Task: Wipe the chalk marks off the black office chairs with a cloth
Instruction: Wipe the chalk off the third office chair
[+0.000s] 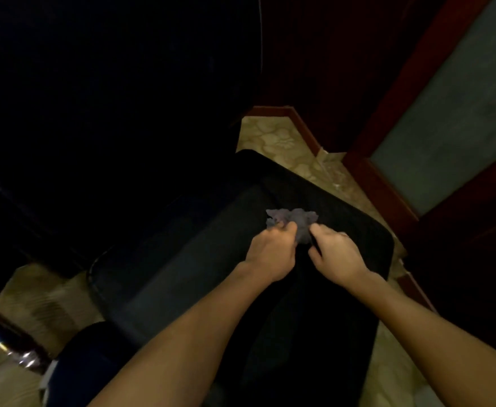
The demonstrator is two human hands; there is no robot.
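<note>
A black office chair (199,259) fills the middle of the dim view, its seat running from lower left to upper right. A small crumpled grey-purple cloth (295,220) lies bunched over the seat's far part. My left hand (271,251) grips the cloth's left side with curled fingers. My right hand (336,254) pinches its right side. Both forearms reach in from the bottom edge. No chalk marks can be made out on the dark fabric.
A dark red wooden door frame (367,174) with a grey panel (452,113) stands at the right. Patterned beige floor (273,136) shows beyond the chair. Another dark chair back (94,113) fills the upper left. A shiny chrome part (3,342) glints at the lower left.
</note>
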